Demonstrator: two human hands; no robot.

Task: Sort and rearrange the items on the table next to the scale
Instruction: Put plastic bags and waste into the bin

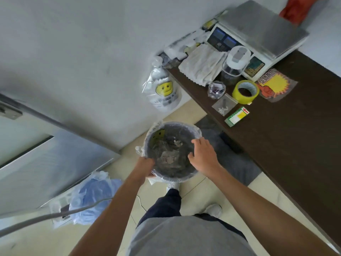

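A grey bin [184, 177] lined with a clear plastic bag stands on the floor below the table's end, with scraps inside. My left hand [145, 168] grips its near-left rim and the liner. My right hand [203, 154] hovers over the bin's right rim with fingers spread and relaxed, holding nothing. On the dark table [295, 145] lie a scale [262, 34], a white cloth [203, 63], a clear jar with a white lid [236, 61], a yellow tape roll [245, 91], a small clear bag [216, 89], a bag of screws [224, 106], a green-white box [237, 116] and a yellow-red sticker [275, 85].
A smiley-face plastic bag [163, 91] hangs off the table's far corner by the white wall. A blue bundle in clear plastic [92, 196] lies on the floor at the left beside a metal cabinet [46, 167]. A dark mat [238, 163] lies under the table edge.
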